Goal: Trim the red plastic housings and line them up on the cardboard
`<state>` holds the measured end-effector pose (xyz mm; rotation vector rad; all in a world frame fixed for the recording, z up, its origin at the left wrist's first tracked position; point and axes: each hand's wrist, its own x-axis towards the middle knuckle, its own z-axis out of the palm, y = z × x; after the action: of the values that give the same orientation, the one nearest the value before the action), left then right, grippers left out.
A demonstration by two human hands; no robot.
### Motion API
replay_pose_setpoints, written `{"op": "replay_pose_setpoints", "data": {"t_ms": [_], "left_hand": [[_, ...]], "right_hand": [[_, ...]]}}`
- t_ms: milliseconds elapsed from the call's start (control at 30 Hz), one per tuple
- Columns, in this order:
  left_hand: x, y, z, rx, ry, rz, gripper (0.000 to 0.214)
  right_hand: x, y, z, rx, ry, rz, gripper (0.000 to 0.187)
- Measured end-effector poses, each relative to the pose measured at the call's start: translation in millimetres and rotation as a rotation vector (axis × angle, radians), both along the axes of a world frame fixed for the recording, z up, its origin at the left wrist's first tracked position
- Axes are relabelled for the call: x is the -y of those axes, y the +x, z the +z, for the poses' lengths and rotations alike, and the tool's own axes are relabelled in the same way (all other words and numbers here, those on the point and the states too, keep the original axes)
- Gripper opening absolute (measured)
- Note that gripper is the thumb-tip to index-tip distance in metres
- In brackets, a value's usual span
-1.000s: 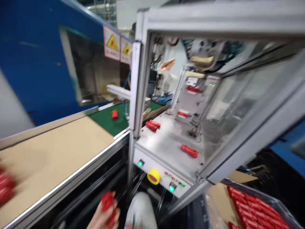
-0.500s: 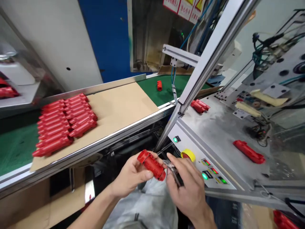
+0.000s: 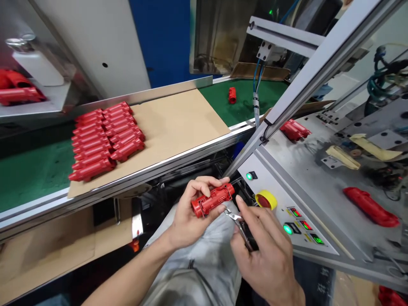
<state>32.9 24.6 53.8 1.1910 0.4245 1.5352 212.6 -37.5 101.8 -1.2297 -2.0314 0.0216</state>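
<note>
My left hand (image 3: pixel 191 210) is closed round a red plastic housing (image 3: pixel 213 199), held level above my lap. Close to the right, my right hand (image 3: pixel 264 250) grips small metal nippers (image 3: pixel 238 222) whose tip touches the housing's lower edge. Several like red housings (image 3: pixel 105 138) lie in rows on a cardboard sheet (image 3: pixel 172 123) on the conveyor to my left.
A green belt (image 3: pixel 255 100) carries one red part (image 3: pixel 232 94). At right a steel machine table (image 3: pixel 318 178) holds red parts (image 3: pixel 369 207) and another pair (image 3: pixel 295 129), with a yellow-ringed stop button (image 3: pixel 266 199) and lit buttons (image 3: pixel 287 229) on its panel. An aluminium frame post (image 3: pixel 306 80) slants overhead.
The view has swung down and left from the machine to my lap. My left hand has turned the red housing level and the nippers have come against it.
</note>
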Motion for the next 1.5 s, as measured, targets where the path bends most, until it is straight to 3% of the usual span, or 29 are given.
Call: {"op": "replay_pose_setpoints", "data": {"t_ms": [367,633,1033,1333,1500], "left_hand": [[12.9,8.7,1.8,-0.098,0.094,0.135,0.046],[17.8,12.6,2.1,-0.128,0.176,0.216,0.050],[20.1,16.9,-0.7,-0.147,0.250,0.367,0.047],[20.5,20.9,-4.3,-0.211,0.305,0.520,0.047],[20.5,21.5,-6.6,-0.241,0.328,0.533,0.046]], "right_hand": [[-7.5,4.4,2.1,-0.015,0.055,-0.138,0.059],[-4.1,2.7,0.7,-0.003,0.044,-0.137,0.058],[0.8,-1.9,2.5,0.080,0.159,-0.176,0.056],[-0.7,-4.3,-5.3,0.042,0.152,-0.171,0.059],[-3.3,-5.5,-13.0,0.015,0.178,-0.178,0.062]]}}
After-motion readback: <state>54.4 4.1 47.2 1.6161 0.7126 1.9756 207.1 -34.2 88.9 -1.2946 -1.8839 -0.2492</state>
